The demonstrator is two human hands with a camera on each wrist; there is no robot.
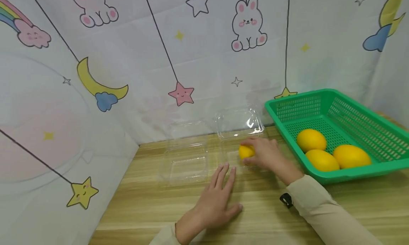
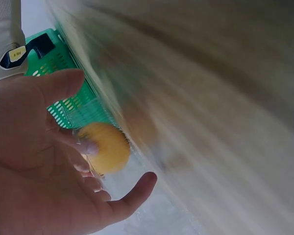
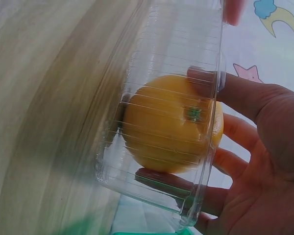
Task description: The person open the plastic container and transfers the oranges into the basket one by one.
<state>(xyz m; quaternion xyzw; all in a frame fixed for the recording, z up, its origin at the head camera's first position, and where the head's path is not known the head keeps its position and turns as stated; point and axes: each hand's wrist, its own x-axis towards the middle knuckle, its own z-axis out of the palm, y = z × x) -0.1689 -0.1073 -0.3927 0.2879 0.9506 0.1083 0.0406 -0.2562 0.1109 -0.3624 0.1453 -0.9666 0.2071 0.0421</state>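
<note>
My right hand [image 1: 263, 153] holds an orange [image 1: 246, 152] inside the base of the right-hand clear plastic clamshell box [image 1: 232, 156]. Seen through the ribbed plastic wall in the right wrist view, the orange [image 3: 166, 127] shows a green stem end, with thumb and fingers around it. That box's lid [image 1: 239, 122] stands raised at the back. My left hand [image 1: 214, 206] is spread low over the table, palm down, its fingertips right at the front edge of the same box. To its left sits a second clear clamshell box [image 1: 186, 163], lid up, nothing in it.
A green plastic basket [image 1: 289, 145] with 3 more oranges [image 1: 351, 156] stands on the right, close beside my right forearm. Behind the wooden table [image 1: 127, 206] hangs a white cloth [image 1: 211, 60] printed with cartoon rabbits and stars. A black strap [image 1: 285, 200] shows by the right sleeve.
</note>
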